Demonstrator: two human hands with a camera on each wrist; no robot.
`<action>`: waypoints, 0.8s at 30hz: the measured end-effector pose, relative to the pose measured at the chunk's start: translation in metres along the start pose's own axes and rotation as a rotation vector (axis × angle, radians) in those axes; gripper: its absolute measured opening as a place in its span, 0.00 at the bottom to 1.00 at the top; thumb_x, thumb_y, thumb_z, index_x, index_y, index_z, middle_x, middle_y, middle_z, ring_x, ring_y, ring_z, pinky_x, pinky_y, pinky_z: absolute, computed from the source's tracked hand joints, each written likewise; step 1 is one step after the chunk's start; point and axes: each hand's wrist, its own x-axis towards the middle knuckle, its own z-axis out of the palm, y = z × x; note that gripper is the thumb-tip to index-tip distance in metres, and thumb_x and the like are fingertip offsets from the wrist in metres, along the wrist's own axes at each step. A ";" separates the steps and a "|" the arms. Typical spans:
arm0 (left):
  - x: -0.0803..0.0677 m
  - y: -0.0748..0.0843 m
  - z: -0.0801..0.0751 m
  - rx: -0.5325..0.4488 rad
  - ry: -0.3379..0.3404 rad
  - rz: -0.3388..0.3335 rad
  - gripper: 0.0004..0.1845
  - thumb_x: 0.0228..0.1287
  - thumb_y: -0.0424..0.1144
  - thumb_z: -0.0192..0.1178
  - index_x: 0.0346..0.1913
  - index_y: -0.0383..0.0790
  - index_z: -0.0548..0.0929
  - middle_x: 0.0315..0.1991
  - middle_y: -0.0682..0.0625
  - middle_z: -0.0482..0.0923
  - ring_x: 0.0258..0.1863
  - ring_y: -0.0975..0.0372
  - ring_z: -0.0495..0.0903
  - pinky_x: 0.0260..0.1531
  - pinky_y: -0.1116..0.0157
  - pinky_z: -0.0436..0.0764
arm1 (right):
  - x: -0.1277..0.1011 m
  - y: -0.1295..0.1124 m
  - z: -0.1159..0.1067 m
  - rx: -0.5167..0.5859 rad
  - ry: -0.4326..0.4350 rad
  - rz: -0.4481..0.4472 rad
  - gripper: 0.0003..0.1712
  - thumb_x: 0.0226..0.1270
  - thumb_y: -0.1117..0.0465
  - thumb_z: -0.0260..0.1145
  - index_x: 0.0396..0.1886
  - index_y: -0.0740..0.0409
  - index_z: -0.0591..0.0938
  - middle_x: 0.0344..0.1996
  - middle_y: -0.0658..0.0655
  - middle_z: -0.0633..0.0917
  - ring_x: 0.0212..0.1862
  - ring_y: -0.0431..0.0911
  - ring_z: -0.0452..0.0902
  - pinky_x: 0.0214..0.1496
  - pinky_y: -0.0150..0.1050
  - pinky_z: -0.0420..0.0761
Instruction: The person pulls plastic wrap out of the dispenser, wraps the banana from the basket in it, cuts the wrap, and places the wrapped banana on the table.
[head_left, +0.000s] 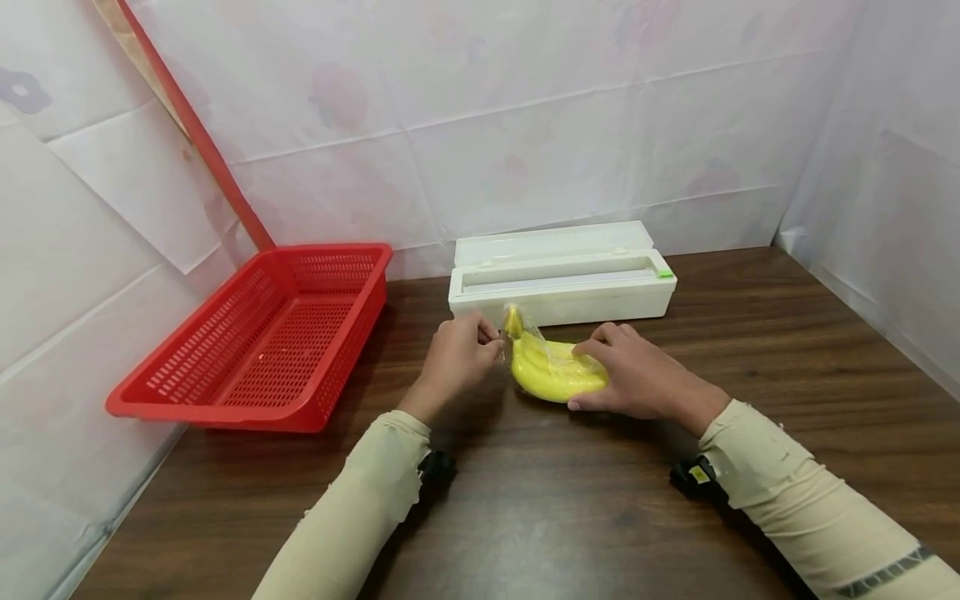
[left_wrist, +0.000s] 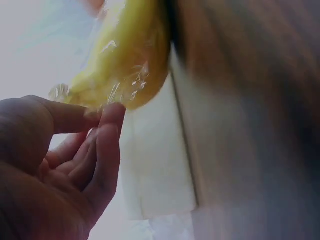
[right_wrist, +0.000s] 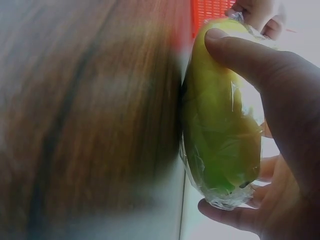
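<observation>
A bunch of yellow bananas [head_left: 551, 371] wrapped in clear plastic film lies on the table in the middle of the head view. My right hand [head_left: 633, 375] grips its right end, with the thumb along the near side and the fingers over the far side. At the stem end, my left hand [head_left: 463, 354] pinches the film between thumb and fingertips. In the left wrist view the crinkled film [left_wrist: 125, 90] gathers right at those fingertips. Greenish tips of the bananas [right_wrist: 220, 130] show through the film in the right wrist view.
Just behind the bananas stands a long white film dispenser box [head_left: 562, 287], its lid [head_left: 551, 242] raised. To the left sits a red perforated plastic basket [head_left: 330, 404]. The wooden table [head_left: 525, 517] meets walls covered in white sheeting [head_left: 525, 125].
</observation>
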 end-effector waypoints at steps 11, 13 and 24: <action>0.004 -0.006 -0.018 -0.308 -0.268 -0.049 0.08 0.58 0.27 0.70 0.41 0.36 0.89 0.33 0.50 0.86 0.34 0.62 0.82 0.36 0.66 0.81 | 0.000 -0.001 -0.001 0.007 -0.019 0.025 0.42 0.51 0.30 0.74 0.59 0.51 0.81 0.49 0.55 0.76 0.49 0.50 0.70 0.46 0.46 0.77; 0.003 -0.005 -0.015 -0.291 -0.247 -0.058 0.07 0.56 0.29 0.71 0.39 0.37 0.88 0.32 0.50 0.85 0.34 0.61 0.82 0.36 0.66 0.80 | 0.000 -0.001 -0.001 0.005 -0.018 0.026 0.42 0.51 0.30 0.74 0.59 0.51 0.81 0.50 0.55 0.76 0.49 0.50 0.70 0.46 0.46 0.77; 0.002 -0.007 -0.003 -0.328 -0.318 -0.217 0.09 0.62 0.36 0.67 0.44 0.36 0.87 0.34 0.46 0.85 0.29 0.53 0.87 0.31 0.60 0.82 | 0.000 -0.001 -0.001 0.001 -0.013 0.019 0.42 0.52 0.30 0.74 0.59 0.51 0.81 0.49 0.54 0.76 0.48 0.49 0.70 0.45 0.46 0.77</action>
